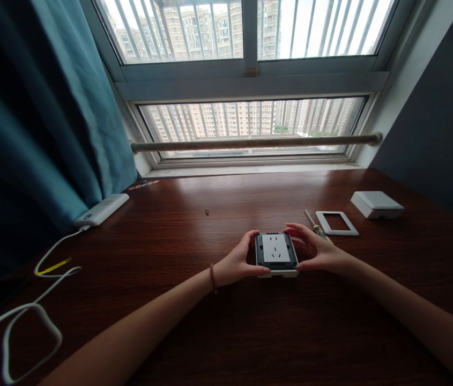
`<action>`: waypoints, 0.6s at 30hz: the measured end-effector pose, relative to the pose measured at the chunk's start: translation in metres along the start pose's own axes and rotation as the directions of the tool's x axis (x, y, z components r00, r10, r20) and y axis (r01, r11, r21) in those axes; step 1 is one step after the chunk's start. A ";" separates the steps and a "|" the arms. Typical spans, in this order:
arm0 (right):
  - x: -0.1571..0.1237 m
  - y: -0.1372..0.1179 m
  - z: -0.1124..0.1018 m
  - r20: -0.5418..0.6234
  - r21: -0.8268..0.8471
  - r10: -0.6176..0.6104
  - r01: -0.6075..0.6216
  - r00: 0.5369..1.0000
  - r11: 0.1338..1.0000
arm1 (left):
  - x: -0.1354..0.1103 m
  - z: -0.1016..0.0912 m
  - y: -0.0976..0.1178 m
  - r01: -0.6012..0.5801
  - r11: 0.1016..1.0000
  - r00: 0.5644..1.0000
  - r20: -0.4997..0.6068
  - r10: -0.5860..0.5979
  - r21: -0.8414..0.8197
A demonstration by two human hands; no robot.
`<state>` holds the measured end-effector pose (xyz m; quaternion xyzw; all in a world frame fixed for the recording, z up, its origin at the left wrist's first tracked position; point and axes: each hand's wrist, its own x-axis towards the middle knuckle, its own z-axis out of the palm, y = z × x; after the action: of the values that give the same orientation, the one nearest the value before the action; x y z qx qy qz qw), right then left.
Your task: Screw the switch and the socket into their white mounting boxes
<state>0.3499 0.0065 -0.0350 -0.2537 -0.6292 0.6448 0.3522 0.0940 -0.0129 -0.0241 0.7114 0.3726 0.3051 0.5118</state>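
A wall socket (276,249) with a white face and dark frame sits on a white back box (284,273) in the middle of the table. My left hand (240,257) grips its left side, thumb at the near corner and fingers at the far one. On the opposite side my right hand (312,249) holds it the same way. Just beyond my right hand lies a screwdriver (318,227), its handle partly hidden by the hand. Beside that tool is a white cover frame (343,232) with a rectangular opening. Small screws (207,212) lie farther back, left of the socket.
A white box-shaped piece (377,203) stands at the right. On the left, a white power strip (103,209) trails a looped white cable (59,335) with a yellow tie (54,266). A blue curtain (85,107) hangs there. Behind the wooden table (162,316), a rail (250,143) crosses the window.
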 end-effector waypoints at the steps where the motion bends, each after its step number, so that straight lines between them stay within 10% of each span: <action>1: 0.000 0.000 0.000 -0.004 -0.006 -0.002 0.002 1.000 1.000 | 0.000 0.000 0.000 0.000 1.000 1.000 0.003 0.000 -0.009; 18: -0.001 -0.017 0.000 -0.055 -0.194 0.015 -0.025 0.998 0.981 | -0.001 -0.002 -0.002 -0.085 0.974 0.996 -0.023 0.092 0.212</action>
<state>0.3525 0.0049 -0.0185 -0.3102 -0.6770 0.5769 0.3356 0.0916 -0.0121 -0.0254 0.7726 0.3791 0.2978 0.4132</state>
